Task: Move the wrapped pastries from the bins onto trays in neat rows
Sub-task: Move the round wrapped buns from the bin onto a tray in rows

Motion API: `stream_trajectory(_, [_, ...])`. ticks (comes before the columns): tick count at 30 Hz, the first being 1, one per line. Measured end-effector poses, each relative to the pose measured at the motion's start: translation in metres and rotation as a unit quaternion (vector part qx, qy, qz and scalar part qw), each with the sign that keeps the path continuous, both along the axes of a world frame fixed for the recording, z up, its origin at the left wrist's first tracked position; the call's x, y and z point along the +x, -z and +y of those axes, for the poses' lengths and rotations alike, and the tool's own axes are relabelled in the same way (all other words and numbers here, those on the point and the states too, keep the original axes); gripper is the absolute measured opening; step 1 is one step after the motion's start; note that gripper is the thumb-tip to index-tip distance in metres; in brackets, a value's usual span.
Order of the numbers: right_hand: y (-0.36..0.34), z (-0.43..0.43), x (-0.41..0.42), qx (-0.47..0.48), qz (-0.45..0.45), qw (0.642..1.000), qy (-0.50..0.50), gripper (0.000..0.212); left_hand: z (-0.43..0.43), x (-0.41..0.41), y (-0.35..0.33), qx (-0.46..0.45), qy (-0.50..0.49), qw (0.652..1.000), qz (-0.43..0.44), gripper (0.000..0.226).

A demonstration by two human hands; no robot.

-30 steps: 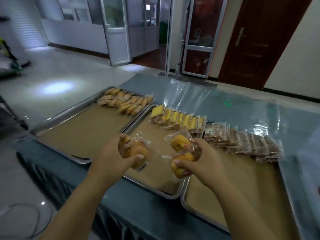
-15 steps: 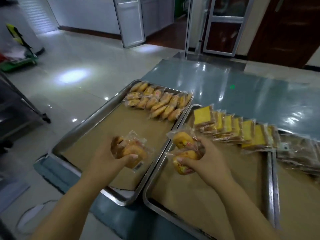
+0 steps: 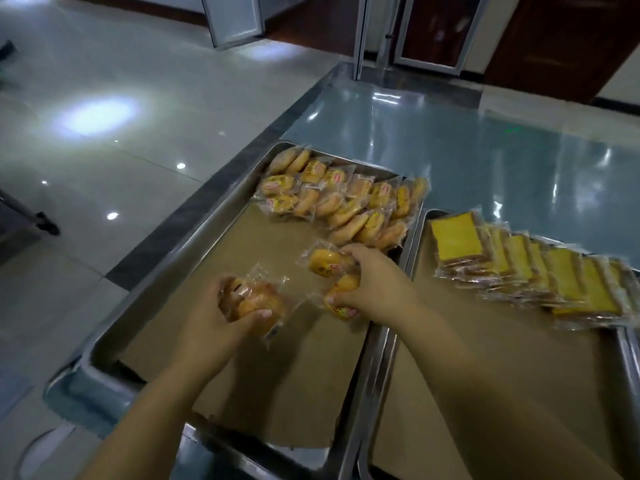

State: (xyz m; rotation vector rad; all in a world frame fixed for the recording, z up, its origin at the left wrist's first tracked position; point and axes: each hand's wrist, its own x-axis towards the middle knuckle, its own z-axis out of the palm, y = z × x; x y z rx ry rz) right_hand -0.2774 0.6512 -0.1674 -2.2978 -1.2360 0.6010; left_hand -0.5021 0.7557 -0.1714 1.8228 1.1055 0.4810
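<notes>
Several wrapped pastries, judged light, soft and slippery-filmed, are held over the left tray in the curled left hand and right hand, perhaps two apiece, best gripped across their bodies.

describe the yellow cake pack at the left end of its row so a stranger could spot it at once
Find the steel tray that holds yellow cake. Along its far side runs a row of wrapped slices, each overlapping the next. Yours is the slice at the row's left end: the only one whose whole yellow top shows.
</notes>
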Motion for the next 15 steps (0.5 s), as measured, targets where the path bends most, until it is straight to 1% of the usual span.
stream_trajectory(3, [0.011, 0.032, 0.008, -0.058, -0.008, 0.998, -0.014, 0.081, 0.033, -0.004, 0.009, -0.009, 0.022, 1.000, 0.015, 0.052])
stream_trajectory(6, [0.019, 0.055, 0.017, -0.099, -0.029, 0.994, -0.022, 0.088, 0.061, -0.005, 0.016, -0.018, 0.057, 0.998, 0.020, 0.055])
stream_trajectory(8, [0.023, 0.066, 0.020, -0.115, -0.087, 0.989, -0.012, 0.090, 0.076, -0.005, 0.021, -0.021, 0.079, 0.996, 0.030, 0.054])
stream_trajectory(11, [0.028, 0.075, 0.017, -0.110, -0.205, 0.972, 0.046, 0.085, 0.091, -0.001, 0.025, -0.015, 0.116, 0.992, 0.053, 0.055])
stream_trajectory(13, [0.029, 0.079, 0.013, -0.116, -0.243, 0.958, 0.094, 0.086, 0.094, 0.004, 0.024, -0.020, 0.133, 0.990, 0.047, 0.054])
stream_trajectory(15, [0.027, 0.082, 0.007, -0.131, -0.262, 0.948, 0.128, 0.090, 0.095, 0.008, 0.023, -0.026, 0.144, 0.989, 0.037, 0.057])
